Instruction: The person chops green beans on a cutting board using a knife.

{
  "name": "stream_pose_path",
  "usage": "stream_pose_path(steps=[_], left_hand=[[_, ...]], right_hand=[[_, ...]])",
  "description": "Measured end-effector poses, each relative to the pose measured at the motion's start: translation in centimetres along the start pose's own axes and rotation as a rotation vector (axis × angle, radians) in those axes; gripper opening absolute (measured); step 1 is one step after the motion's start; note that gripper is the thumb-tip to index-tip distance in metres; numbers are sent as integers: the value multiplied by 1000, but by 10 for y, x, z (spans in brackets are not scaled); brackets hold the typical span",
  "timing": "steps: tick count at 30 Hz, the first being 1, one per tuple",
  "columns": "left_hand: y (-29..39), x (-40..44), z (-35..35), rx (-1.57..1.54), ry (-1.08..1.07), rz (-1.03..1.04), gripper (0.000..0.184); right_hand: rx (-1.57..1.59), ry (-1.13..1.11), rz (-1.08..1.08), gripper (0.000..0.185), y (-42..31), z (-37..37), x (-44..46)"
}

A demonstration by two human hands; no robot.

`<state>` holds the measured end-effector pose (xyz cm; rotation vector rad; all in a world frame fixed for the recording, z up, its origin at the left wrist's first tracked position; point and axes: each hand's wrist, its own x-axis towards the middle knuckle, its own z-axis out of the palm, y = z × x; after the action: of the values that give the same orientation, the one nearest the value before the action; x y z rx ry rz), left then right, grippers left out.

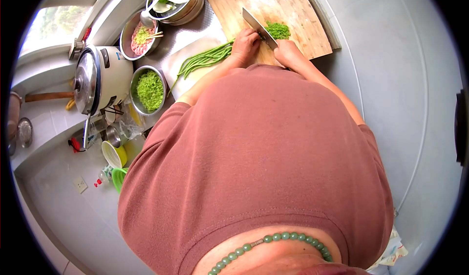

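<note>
My right hand (287, 51) is closed round the handle of a knife (259, 26), whose wide blade stands on edge over a wooden cutting board (305, 18). Left of the blade, my left hand (245, 44) has its fingers curled on the ends of a bundle of long green beans (207, 57). The beans trail off the board to the left, over a pale surface. Finely chopped green pieces (278, 30) lie in a small pile on the far side of the blade, to its right. My fingertips on the beans are partly hidden.
Left of the beans sits a metal bowl of chopped greens (150, 90). Behind it are a bowl of minced meat (141, 39) with chopsticks and stacked bowls (181, 12) with a ladle. A white rice cooker (108, 72) stands farther left, near the window.
</note>
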<state>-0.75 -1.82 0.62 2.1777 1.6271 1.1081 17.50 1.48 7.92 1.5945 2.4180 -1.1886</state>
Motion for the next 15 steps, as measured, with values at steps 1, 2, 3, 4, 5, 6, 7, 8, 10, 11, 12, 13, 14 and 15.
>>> stream_pose_path(steps=[1,2,3,4,5,6,7,8,10,11,12,13,14,15], left_hand=[[1,-1,-1,7,4,-7,11],[2,-1,0,12,9,-14,11],[4,0,0,17,13,-21,11],[4,-1,1,18,7,-26,11],[3,-1,2,21,2,-30,11],[2,-1,1,23,-3,-33,11],[2,-1,1,21,-9,-37,12],[2,-1,1,18,-14,-40,12],[3,-1,1,16,-20,-47,12],[4,-1,1,16,-22,-49,12],[4,-1,1,16,-24,-52,12],[4,-1,1,13,-25,-57,13],[4,-1,1,10,-26,-62,13],[3,-1,1,7,-26,-68,13]], right_hand=[[11,10,-10,30,-1,-3,-6],[21,20,-17,30,-2,-6,-13],[34,12,-5,30,-2,-9,-18],[47,4,7,30,-3,-12,-21],[60,-2,17,30,-5,-14,-25],[58,-13,24,30,-7,-16,-27],[56,-23,30,30,-9,-19,-29],[53,-33,36,30,-10,-20,-30],[38,-32,33,30,-10,-19,-29],[30,-32,31,30,-9,-19,-29],[28,-35,26,29,-8,-17,-27],[25,-37,22,29,-6,-14,-24],[22,-39,18,28,-4,-11,-21],[-9,-32,12,27,-2,-7,-15]])
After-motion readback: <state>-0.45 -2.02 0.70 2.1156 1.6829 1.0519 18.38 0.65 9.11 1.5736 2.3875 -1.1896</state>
